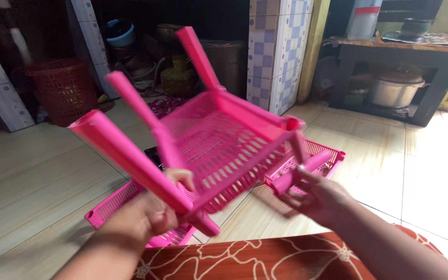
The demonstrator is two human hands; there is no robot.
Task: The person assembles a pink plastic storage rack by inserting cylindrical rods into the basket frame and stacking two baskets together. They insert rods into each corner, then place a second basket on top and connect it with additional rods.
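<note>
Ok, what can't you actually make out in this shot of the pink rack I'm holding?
- Left hand: its fingers are mostly hidden behind the pink rack and its leg, head view.
- Pink tray on the floor: largely covered by the rack and the left hand.
- Second pink tray: partly hidden by the right hand and the pink tube it holds.
- Red basket: motion-blurred.
- Shelf items in the dark recess: too dim to identify.

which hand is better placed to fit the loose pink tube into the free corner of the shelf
Right. The right hand already holds the loose pink tube just below the pink shelf corner. The left hand has its grip on the shelf's near edge, steadying it.
</note>
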